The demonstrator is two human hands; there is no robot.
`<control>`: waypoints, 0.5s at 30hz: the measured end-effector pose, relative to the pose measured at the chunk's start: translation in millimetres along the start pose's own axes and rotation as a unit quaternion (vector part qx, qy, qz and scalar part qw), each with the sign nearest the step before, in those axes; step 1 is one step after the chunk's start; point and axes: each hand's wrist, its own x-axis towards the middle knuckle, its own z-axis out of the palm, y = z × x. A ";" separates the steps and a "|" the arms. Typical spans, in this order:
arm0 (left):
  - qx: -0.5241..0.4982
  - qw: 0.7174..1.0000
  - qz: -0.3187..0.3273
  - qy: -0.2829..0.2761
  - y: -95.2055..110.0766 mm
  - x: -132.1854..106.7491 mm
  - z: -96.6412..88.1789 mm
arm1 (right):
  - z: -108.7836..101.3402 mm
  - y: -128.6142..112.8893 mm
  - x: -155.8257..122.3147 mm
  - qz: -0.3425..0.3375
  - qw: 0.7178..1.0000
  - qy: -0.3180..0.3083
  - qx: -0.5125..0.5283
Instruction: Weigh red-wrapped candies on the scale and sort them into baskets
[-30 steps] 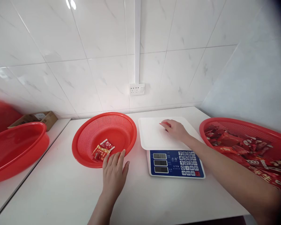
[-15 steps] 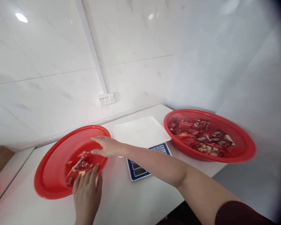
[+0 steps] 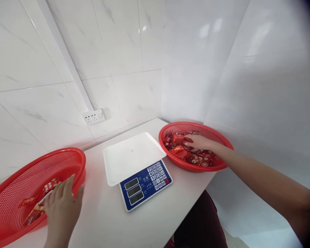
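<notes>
Partly open right hand [image 3: 198, 142] against red packets [image 3: 199, 159]

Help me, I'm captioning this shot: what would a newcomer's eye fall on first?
Probably the red right basket, heaped with shiny packets, the right hand among them. Then the scale on the table between the baskets, with its white pan and blue keypad panel. The red left basket draws the eye too, the left hand at its near side.
</notes>
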 end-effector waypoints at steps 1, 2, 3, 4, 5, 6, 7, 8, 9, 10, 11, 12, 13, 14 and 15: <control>-0.049 0.999 0.007 -0.004 19.1 5.5 -0.6 | 2.9 8.9 3.1 0.001 1.000 0.000 0.006; -0.100 0.995 0.010 -0.021 38.8 9.7 -1.7 | 6.3 13.9 7.0 -0.002 1.000 0.002 0.012; -0.144 0.989 0.010 -0.041 58.1 12.4 -3.0 | 10.2 15.7 11.5 -0.006 1.000 0.007 0.017; -0.183 0.982 0.009 -0.051 76.0 13.4 -4.6 | 14.1 14.9 16.4 -0.011 1.000 0.013 0.021; -0.216 0.974 0.007 -0.062 91.8 12.9 -6.4 | 17.8 12.2 21.0 -0.017 0.999 0.018 0.023; -0.243 0.967 0.011 -0.071 104.8 11.2 -8.2 | 21.0 8.5 24.9 -0.022 0.999 0.021 0.023; -0.265 0.960 0.015 -0.086 115.0 8.5 -10.3 | 23.6 4.3 27.8 -0.026 0.999 0.023 0.020; -0.282 0.954 0.015 -0.103 122.1 5.4 -12.5 | 25.3 0.0 29.3 -0.029 0.999 0.023 0.014; -0.297 0.947 0.015 -0.120 126.5 2.0 -15.0 | 25.9 -4.1 29.5 -0.029 0.999 0.022 0.005; -0.309 0.941 0.011 -0.136 128.4 -1.2 -17.6 | 25.1 -7.9 28.7 -0.027 0.999 0.023 -0.005; -0.318 0.937 0.004 -0.147 128.2 -4.4 -20.3 | 22.9 -11.6 27.0 -0.021 0.999 0.027 -0.015; -0.324 0.934 -0.003 -0.152 126.5 -7.3 -22.8 | 19.3 -15.2 24.9 -0.014 0.999 0.036 -0.025; -0.327 0.933 -0.011 -0.149 123.7 -10.2 -24.8 | 14.4 -19.2 22.9 -0.008 0.998 0.050 -0.033; -0.328 0.934 -0.022 -0.141 120.3 -13.1 -26.1 | 8.6 -23.6 21.0 -0.004 0.997 0.067 -0.039; -0.327 0.936 -0.032 -0.128 116.7 -16.1 -26.3 | 2.3 -28.7 19.5 -0.003 0.996 0.085 -0.042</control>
